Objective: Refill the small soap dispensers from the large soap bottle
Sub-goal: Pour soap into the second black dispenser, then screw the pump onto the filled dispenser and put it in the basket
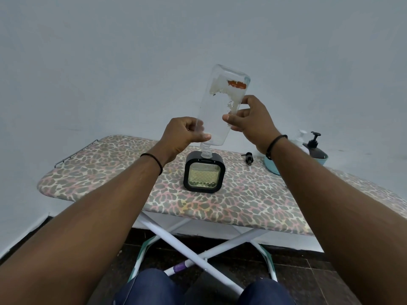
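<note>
We hold the bottle (222, 106) upended over the dispenser (204, 171), neck in its opening, left hand (184, 133) gripping near the neck and right hand (251, 116) pinching the side; nearly drained, it likely handles light, slick and squeezable.

One large clear bottle (222, 106), three small dispensers: black square one (204, 172), dark pump bottle (315, 148), white pump bottle (300, 138); one loose pump head (249, 159); one teal bowl (273, 165); two hands, left hand (184, 133) and right hand (251, 116).
</note>
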